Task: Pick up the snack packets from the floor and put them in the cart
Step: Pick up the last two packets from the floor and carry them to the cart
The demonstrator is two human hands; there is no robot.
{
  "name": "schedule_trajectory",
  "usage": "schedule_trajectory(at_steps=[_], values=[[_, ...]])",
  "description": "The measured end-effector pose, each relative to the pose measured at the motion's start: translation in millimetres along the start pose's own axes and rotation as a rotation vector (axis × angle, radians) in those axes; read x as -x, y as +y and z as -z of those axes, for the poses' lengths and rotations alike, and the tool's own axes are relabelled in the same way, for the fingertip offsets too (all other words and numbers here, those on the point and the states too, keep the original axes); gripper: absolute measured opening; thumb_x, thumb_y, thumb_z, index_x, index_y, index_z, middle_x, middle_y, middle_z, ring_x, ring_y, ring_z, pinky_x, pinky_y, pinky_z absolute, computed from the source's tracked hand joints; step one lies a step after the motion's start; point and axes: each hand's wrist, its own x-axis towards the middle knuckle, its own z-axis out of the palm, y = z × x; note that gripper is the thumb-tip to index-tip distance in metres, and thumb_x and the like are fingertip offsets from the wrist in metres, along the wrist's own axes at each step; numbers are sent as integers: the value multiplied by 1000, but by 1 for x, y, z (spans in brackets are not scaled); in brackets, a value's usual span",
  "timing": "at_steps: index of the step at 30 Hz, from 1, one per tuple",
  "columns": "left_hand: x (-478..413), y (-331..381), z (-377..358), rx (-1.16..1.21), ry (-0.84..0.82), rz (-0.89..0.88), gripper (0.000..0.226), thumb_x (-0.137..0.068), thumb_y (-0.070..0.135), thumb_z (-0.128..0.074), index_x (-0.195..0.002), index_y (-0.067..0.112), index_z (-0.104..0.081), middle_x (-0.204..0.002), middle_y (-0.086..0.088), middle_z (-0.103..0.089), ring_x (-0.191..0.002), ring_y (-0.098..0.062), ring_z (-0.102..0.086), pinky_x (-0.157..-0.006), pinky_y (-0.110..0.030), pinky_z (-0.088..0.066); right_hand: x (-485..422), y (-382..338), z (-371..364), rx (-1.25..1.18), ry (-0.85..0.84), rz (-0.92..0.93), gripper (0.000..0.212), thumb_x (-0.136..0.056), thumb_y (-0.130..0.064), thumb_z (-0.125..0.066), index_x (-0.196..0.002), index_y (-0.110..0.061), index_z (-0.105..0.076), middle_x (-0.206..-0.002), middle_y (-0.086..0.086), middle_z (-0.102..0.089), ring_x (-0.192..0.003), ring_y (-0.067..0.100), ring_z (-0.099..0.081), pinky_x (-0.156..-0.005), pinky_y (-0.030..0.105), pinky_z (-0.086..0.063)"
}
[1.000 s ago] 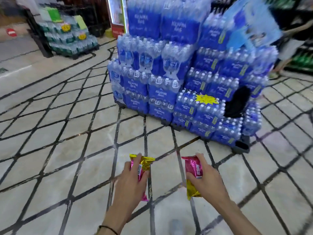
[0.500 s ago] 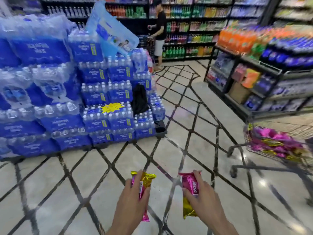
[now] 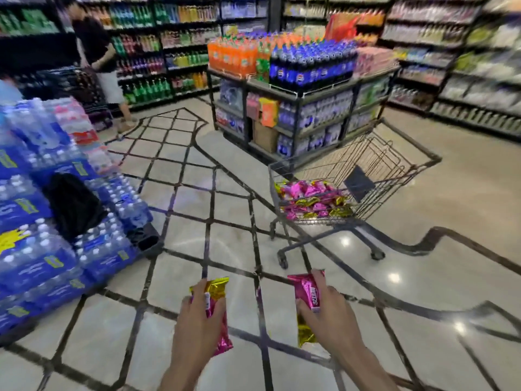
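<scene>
My left hand (image 3: 198,320) grips a pink and gold snack packet (image 3: 216,290), gold end pointing away from me. My right hand (image 3: 329,314) holds a second pink and gold snack packet (image 3: 307,292), pink end up and gold end below my palm. Both hands are low in the middle of the view, over the tiled floor. A wire shopping cart (image 3: 375,162) stands ahead and to the right, a few tiles beyond my right hand. Several pink and gold packets (image 3: 310,197) lie heaped in its basket.
A tall stack of blue bottled-water packs (image 3: 42,221) on a pallet fills the left, with a black bag (image 3: 73,204) leaning on it. A drinks display stand (image 3: 296,88) sits behind the cart. A person (image 3: 98,52) stands by the far shelves at upper left.
My view has swung right: the water stack slid to the left and the cart came fully into view ahead. Both hands keep their packets, held at about the same spot.
</scene>
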Motion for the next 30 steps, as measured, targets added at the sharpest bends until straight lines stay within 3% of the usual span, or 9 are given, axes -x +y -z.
schedule_trajectory(at_steps=[6,13,17,22,30], values=[[-45,71,-66,-66,-145,-34,54,-99,48,-50,-149,41,-31,-120,-2,-50,-107,-25,-56,-90,-39,-46,-58,63,19,-40,41,-131,80,-91,-67,-48,-154,-37,-9,-127,-2,-59,-107,15,-59,-89,27,-55],[-147,121,-133,-105,-204,-59,53,-97,50,-52,-147,39,-36,-108,2,-55,-91,-16,-57,-82,-36,-49,-153,112,31,28,60,-162,78,-92,-66,-45,-155,-35,-10,-109,-3,-57,-94,15,-58,-77,26,-54],[-224,160,-173,-102,-236,-70,56,-98,46,-54,-149,36,-35,-117,-5,-55,-94,-23,-57,-80,-36,-46,-241,124,42,65,83,-188,77,-92,-63,-47,-155,-33,-14,-117,1,-60,-99,19,-62,-78,30,-57],[-310,226,-206,-51,-287,-117,55,-100,40,-54,-151,33,-33,-111,1,-46,-82,-13,-49,-74,-34,-41,-344,121,62,96,100,-230,73,-92,-62,-49,-150,-38,-12,-114,-2,-60,-96,15,-62,-77,28,-58],[-412,304,-256,-38,-299,-149,55,-99,42,-55,-150,37,-34,-134,-6,-50,-89,-17,-51,-87,-39,-49,-467,149,90,68,122,-261,72,-91,-62,-51,-149,-39,-15,-110,0,-62,-96,20,-62,-78,31,-55]])
